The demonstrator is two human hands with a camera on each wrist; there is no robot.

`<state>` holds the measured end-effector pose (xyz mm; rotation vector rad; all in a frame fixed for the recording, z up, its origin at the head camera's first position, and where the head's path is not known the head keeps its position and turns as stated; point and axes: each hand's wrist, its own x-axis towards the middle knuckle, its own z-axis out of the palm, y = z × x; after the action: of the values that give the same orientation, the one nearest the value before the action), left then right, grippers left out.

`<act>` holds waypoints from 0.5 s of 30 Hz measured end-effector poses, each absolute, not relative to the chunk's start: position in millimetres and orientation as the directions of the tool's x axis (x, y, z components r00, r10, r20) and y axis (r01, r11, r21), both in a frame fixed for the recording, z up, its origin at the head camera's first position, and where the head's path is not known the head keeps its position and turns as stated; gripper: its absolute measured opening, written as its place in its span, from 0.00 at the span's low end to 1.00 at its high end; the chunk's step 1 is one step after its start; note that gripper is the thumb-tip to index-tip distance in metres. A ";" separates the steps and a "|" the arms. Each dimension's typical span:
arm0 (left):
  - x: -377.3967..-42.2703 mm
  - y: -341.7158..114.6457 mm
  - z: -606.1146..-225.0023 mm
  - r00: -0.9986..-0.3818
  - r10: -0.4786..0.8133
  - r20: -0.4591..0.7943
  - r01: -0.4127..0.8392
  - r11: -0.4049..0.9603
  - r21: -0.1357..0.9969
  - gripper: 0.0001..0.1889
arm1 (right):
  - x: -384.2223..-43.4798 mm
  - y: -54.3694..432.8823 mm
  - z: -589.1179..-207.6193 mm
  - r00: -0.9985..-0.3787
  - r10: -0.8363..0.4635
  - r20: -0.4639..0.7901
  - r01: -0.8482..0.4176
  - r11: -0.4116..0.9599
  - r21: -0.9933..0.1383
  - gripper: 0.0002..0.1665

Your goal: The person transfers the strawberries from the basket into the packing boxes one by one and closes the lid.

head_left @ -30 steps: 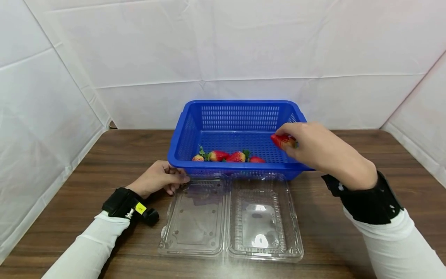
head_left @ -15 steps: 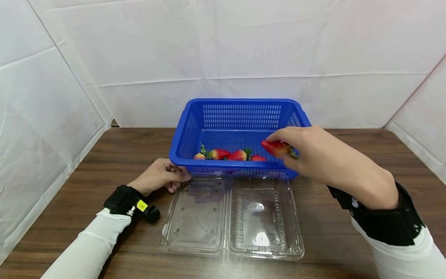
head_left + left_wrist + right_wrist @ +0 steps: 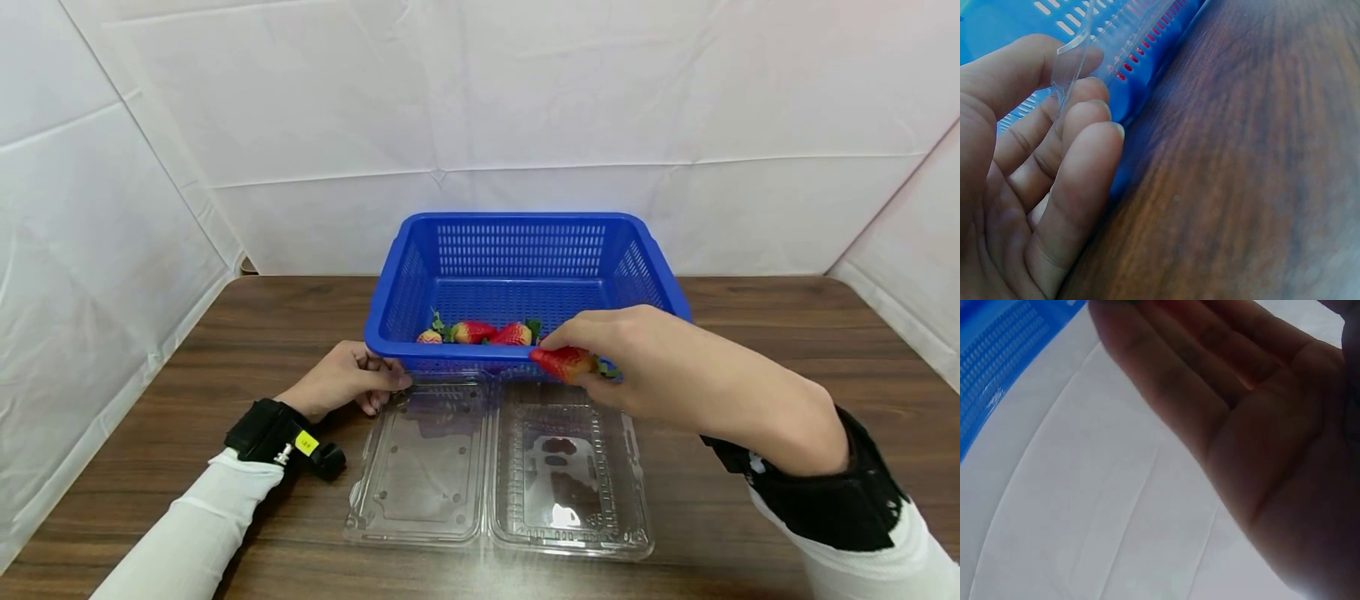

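My right hand (image 3: 648, 362) hides the near right corner of the basket (image 3: 517, 252) and the far right corner of the box (image 3: 420, 475), and covers part of the strawberry (image 3: 562, 363) I pinch. The near rim blocks the lower sides of the other berries (image 3: 512, 335). My left sleeve (image 3: 187, 529) runs off the bottom, my right sleeve (image 3: 873, 554) off the lower right, and the writing on my wrist tag (image 3: 305, 442) is too small to read. From my left wrist, the surface (image 3: 1241, 156) blurs and the left edge cuts my left hand (image 3: 1041, 162). From my right wrist, the top edge crops my right hand, and only part of the basket shows.
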<state>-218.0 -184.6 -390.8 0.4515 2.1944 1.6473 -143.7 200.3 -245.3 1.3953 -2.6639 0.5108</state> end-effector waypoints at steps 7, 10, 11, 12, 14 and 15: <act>-217.7 -183.8 -391.2 -0.890 0.445 -0.102 0.030 0.280 0.960 0.06 | -137.5 191.3 -250.4 -0.515 -0.844 0.153 -0.835 0.453 -0.313 0.19; -217.7 -183.7 -391.2 -0.891 0.443 -0.103 0.028 0.280 0.960 0.06 | -133.6 187.2 -250.9 -0.518 -0.852 0.084 -0.818 0.463 -0.342 0.19; -217.7 -183.6 -391.1 -0.891 0.443 -0.103 0.028 0.280 0.960 0.06 | -132.2 185.8 -250.9 -0.521 -0.851 0.061 -0.810 0.471 -0.348 0.18; -217.7 -183.6 -391.1 -0.891 0.442 -0.103 0.028 0.280 0.960 0.06 | -131.2 184.4 -251.4 -0.522 -0.852 0.041 -0.804 0.475 -0.359 0.18; -217.6 -183.7 -390.7 -0.892 0.441 -0.103 0.029 0.281 0.959 0.06 | -129.1 182.1 -251.5 -0.527 -0.850 -0.002 -0.789 0.491 -0.371 0.20; -217.6 -183.7 -390.5 -0.892 0.441 -0.102 0.029 0.282 0.959 0.06 | -128.5 181.0 -251.9 -0.526 -0.850 -0.020 -0.784 0.494 -0.375 0.21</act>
<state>-217.6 -183.7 -390.5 0.4262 2.2092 1.6418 -128.5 181.0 -251.9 1.6005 -2.8863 0.5446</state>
